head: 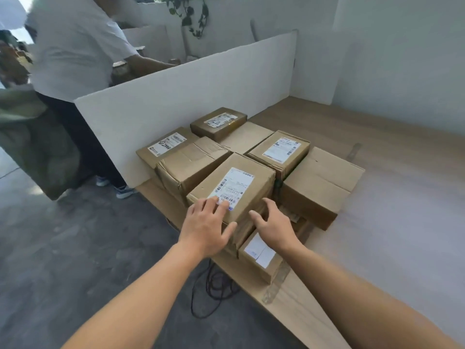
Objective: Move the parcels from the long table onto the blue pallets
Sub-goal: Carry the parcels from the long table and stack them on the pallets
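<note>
Evidently the labelled parcel [232,187] sat atop others near the long table's [377,137] edge. The left hand [205,227] lay on it with fingers spread. The right hand [273,224] was open beside it, gripping nothing. A hasty lift might have knocked the small box [259,258] off.

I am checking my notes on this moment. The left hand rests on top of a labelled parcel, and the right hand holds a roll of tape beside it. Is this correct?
Not quite. The right hand holds nothing: its fingers are spread open beside the labelled parcel. The left hand does rest on top of that parcel. The head view shows this.
</note>
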